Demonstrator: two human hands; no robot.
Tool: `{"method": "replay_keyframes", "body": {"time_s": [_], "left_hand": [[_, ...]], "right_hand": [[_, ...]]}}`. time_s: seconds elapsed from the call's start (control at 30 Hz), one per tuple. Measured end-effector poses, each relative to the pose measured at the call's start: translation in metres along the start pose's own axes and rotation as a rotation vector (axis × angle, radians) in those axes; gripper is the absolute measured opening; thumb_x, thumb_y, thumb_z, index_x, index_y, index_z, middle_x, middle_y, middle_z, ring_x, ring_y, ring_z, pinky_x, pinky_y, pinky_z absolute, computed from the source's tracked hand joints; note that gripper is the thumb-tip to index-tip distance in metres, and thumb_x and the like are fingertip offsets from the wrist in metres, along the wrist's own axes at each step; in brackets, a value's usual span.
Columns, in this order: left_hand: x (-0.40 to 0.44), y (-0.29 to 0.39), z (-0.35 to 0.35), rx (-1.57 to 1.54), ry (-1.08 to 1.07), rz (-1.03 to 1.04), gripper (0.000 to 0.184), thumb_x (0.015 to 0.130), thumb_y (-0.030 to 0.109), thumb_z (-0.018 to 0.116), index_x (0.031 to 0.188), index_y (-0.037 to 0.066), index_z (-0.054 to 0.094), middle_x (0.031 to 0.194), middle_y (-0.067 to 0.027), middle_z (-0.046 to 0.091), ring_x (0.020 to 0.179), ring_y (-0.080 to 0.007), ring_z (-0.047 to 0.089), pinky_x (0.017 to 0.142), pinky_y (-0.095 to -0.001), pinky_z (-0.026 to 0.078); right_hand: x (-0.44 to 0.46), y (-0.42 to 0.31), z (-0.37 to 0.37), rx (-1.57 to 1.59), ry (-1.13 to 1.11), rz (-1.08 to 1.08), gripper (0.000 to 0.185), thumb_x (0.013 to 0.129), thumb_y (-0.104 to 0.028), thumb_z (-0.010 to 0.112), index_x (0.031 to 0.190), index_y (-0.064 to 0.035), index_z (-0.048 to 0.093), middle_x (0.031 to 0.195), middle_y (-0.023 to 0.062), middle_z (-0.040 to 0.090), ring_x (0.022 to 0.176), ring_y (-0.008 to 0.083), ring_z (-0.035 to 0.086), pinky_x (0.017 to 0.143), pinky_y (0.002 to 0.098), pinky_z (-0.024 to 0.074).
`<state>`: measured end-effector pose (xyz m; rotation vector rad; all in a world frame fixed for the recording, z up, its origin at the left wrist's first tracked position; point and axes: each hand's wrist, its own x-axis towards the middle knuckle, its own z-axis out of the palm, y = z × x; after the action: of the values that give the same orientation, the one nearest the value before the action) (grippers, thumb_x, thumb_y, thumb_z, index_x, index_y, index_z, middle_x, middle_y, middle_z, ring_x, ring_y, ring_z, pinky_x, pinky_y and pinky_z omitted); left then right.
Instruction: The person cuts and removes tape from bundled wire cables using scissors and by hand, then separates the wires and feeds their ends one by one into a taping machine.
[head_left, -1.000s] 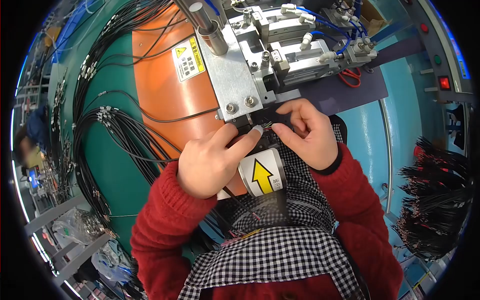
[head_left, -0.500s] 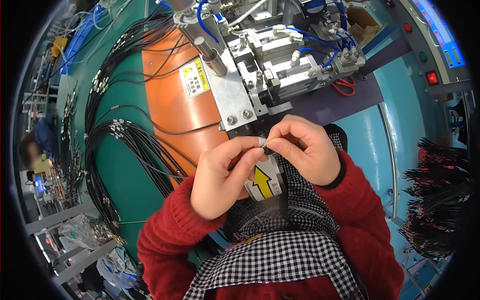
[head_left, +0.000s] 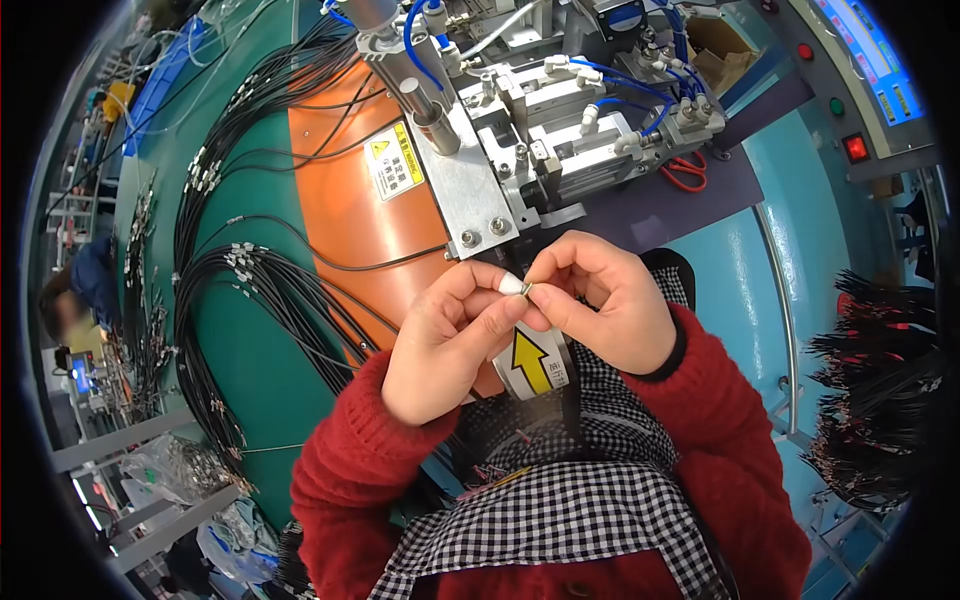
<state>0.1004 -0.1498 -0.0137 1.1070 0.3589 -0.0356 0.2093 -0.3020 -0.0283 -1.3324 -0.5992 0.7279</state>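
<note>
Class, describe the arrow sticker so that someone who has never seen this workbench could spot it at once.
Start at the big orange panel and go to its lower right, where the left hand and right hand come together. Just below that spot is the arrow sticker. Its bold yellow arrow points up the picture, whereas the warning label higher up shows a small triangle.

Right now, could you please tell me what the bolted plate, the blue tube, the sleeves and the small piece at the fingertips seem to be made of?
Bolted plate: likely bare metal, satin grey with soft reflections.
Blue tube: probably plastic, smooth, evenly coloured, gently curved.
Sleeves: apparently knitted yarn, with fuzzy edges.
Small piece: too small to tell.
</note>
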Motion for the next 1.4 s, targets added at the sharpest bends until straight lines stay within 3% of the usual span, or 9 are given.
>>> {"method": "replay_keyframes", "body": {"time_s": [0.23,1.27,1.4], "left_hand": [[-0.0016,-0.0009,-0.0010,0.029,-0.008,-0.001,0.014,0.095,0.000,0.055,0.108,-0.003,0.052,0.094,-0.0148,0.069,0.059,-0.0046,0.044,0.048,-0.0128,0.035],[-0.0021,0.0044,0.0014,-0.002,-0.013,-0.027,0.014,0.095,-0.001,0.053,0.109,-0.003,0.051,0.092,-0.0128,0.068,0.061,-0.0049,0.044,0.051,-0.0128,0.036],[-0.0008,0.0017,0.0009,0.049,-0.002,-0.016,0.015,0.095,0.001,0.054,0.110,-0.002,0.051,0.093,-0.0125,0.069,0.059,-0.0045,0.045,0.047,-0.0132,0.037]], "right_hand": [[-0.0010,-0.0072,-0.0025,-0.213,-0.046,-0.038,0.013,0.080,0.008,0.062,0.091,-0.0003,0.061,0.082,0.0032,0.061,0.066,0.0075,0.054,0.059,0.0160,0.0442],[-0.0027,-0.0074,-0.0022,-0.117,-0.029,0.007,0.014,0.079,0.009,0.063,0.089,0.0001,0.062,0.080,0.0031,0.063,0.067,0.0083,0.057,0.060,0.0160,0.0464],[-0.0024,-0.0076,-0.0018,-0.133,-0.017,0.024,0.013,0.079,0.009,0.062,0.088,-0.0003,0.062,0.080,0.0026,0.063,0.067,0.0080,0.056,0.060,0.0159,0.0455]]}}
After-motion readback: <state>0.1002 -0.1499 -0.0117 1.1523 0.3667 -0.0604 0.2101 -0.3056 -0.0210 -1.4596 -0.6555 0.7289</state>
